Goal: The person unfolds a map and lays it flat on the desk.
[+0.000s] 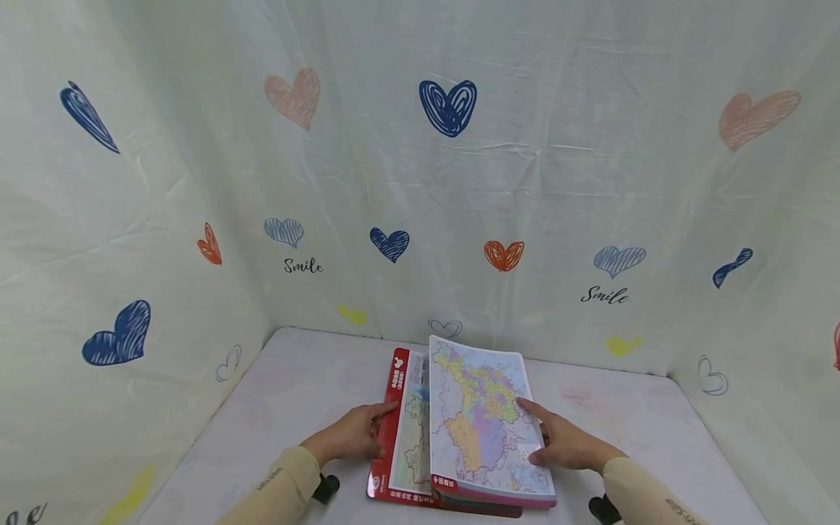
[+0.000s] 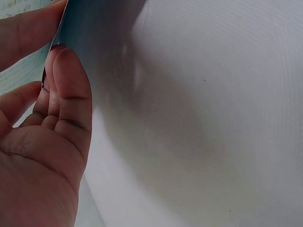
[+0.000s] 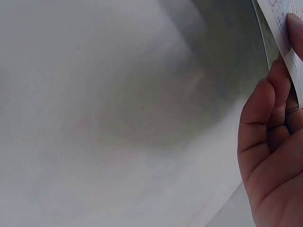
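Note:
Two map sheets overlap in front of me. The lower one, a red-bordered map (image 1: 392, 437) with white lettering and greenish terrain, shows along its left side and bottom edge. Over its right part lies a map with pastel regions (image 1: 482, 415), its lower edge tilted toward me. My left hand (image 1: 351, 434) grips the red-bordered map by its left edge; in the left wrist view the fingers (image 2: 71, 90) curl under that edge. With thumb on top and fingers beneath, my right hand (image 1: 567, 441) pinches the pastel map's right edge, also seen in the right wrist view as a map corner (image 3: 279, 28).
A white table (image 1: 617, 415) with faint coloured smudges lies under the maps. Behind it and at both sides hangs a pale curtain (image 1: 558, 182) printed with hearts and the word Smile. The maps' far edges come close to the back curtain.

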`<control>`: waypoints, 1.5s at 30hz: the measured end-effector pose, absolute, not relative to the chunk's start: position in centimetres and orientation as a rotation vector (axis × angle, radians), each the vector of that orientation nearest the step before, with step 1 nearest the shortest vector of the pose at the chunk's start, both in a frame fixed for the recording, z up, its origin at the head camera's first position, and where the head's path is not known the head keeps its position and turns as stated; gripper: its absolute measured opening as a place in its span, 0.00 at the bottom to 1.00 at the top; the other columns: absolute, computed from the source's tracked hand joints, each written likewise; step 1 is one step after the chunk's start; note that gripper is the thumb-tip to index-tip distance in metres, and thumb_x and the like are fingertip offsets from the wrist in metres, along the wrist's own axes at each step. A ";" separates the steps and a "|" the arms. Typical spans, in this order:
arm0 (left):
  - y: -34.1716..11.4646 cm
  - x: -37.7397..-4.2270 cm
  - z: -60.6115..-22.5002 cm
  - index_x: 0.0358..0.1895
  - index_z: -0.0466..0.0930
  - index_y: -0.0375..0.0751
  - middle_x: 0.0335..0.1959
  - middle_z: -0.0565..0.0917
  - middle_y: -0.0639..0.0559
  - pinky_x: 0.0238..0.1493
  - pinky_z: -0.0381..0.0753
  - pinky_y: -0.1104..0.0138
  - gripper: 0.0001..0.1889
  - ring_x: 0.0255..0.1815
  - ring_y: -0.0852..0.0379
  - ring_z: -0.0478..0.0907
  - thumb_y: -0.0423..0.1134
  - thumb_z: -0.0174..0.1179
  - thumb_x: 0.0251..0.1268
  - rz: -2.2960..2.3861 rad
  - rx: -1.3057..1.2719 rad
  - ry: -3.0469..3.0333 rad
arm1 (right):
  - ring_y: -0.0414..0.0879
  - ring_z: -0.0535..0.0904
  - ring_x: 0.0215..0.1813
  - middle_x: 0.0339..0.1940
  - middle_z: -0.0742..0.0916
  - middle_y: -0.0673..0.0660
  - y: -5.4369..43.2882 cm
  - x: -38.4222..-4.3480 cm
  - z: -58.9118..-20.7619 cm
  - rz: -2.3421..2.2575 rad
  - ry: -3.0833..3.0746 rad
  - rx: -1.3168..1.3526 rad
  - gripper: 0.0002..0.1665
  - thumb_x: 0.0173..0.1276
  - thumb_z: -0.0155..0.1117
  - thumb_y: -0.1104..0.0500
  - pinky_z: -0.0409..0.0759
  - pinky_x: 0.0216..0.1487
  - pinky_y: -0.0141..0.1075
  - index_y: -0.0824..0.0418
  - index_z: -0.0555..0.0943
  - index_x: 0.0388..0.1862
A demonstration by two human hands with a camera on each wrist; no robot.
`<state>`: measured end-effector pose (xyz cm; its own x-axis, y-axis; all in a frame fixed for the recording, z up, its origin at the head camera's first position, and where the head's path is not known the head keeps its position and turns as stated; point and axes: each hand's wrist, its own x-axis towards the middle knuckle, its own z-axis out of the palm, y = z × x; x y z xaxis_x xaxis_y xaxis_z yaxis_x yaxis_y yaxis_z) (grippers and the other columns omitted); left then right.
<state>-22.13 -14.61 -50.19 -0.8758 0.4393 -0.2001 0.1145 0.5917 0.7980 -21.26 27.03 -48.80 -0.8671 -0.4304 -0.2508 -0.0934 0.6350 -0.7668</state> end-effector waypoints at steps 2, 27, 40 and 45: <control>-14.7 -22.1 -50.2 0.73 0.66 0.38 0.30 0.74 0.48 0.25 0.72 0.66 0.46 0.28 0.56 0.71 0.26 0.74 0.45 1.189 0.443 2.449 | 0.53 0.78 0.47 0.58 0.77 0.67 27.2 -21.2 -48.6 -1.127 2.441 -0.405 0.59 0.56 0.75 0.67 0.76 0.53 0.52 0.63 0.50 0.81; -16.3 -22.3 -50.4 0.73 0.66 0.38 0.38 0.74 0.49 0.30 0.77 0.64 0.45 0.36 0.53 0.72 0.26 0.75 0.47 1.168 0.407 2.465 | 0.52 0.79 0.46 0.57 0.78 0.66 29.6 -20.9 -47.9 -1.116 2.450 -0.385 0.60 0.54 0.76 0.66 0.76 0.54 0.51 0.64 0.50 0.80; -17.2 -22.2 -50.1 0.73 0.66 0.39 0.37 0.74 0.49 0.30 0.76 0.63 0.45 0.35 0.52 0.71 0.25 0.74 0.46 1.148 0.359 2.480 | 0.52 0.77 0.48 0.58 0.77 0.65 30.6 -20.9 -48.2 -1.064 2.497 -0.320 0.61 0.53 0.77 0.64 0.73 0.57 0.56 0.61 0.53 0.81; -17.7 -22.1 -49.9 0.73 0.67 0.39 0.40 0.74 0.48 0.31 0.77 0.63 0.45 0.37 0.52 0.71 0.25 0.73 0.46 1.143 0.345 2.489 | 0.55 0.76 0.51 0.62 0.74 0.69 30.9 -20.8 -48.1 -1.042 2.524 -0.311 0.60 0.53 0.77 0.64 0.70 0.59 0.60 0.61 0.53 0.80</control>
<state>-22.06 -17.65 -49.95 -0.8981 0.3713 -0.2357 0.0631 0.6392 0.7665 -20.77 30.90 -48.09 -0.8989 -0.3451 -0.2698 -0.0542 0.6988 -0.7132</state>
